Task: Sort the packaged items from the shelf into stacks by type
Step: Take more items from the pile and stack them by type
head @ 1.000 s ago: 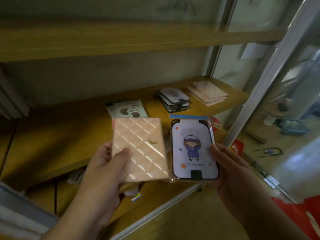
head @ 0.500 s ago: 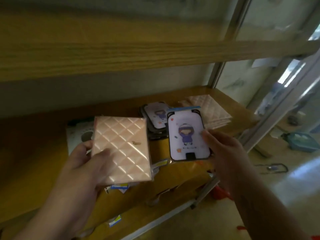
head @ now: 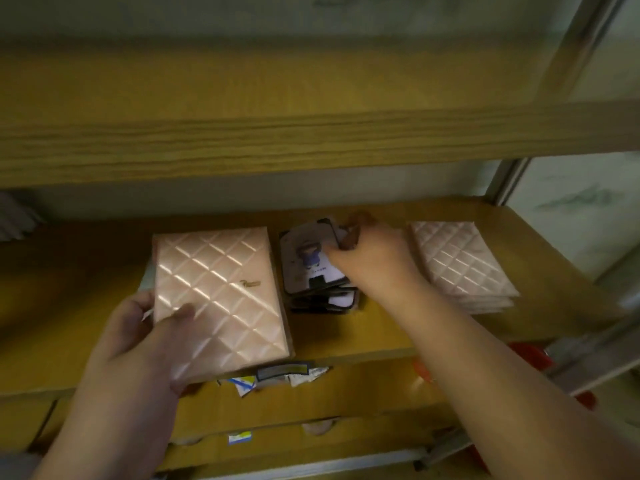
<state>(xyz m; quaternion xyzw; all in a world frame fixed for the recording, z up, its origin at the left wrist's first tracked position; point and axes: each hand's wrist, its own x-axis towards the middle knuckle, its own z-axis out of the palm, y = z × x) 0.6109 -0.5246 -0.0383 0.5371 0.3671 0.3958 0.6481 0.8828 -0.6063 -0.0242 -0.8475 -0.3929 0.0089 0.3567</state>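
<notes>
Right hand (head: 367,258) pinching cartoon pack (head: 308,261) onto its dark stack (head: 323,299) at shelf (head: 69,289) centre, left hand (head: 138,344) gripping quilted pink pack (head: 218,299) at eight o'clock; next, probably releasing, then carrying pink to three o'clock pink stack (head: 460,265).

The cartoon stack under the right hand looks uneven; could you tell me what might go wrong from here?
1. The cartoon stack is splayed, so the card that the right hand sets on top may slide off.
2. The quilted pack in the left hand hangs past the shelf edge and may drop.
</notes>
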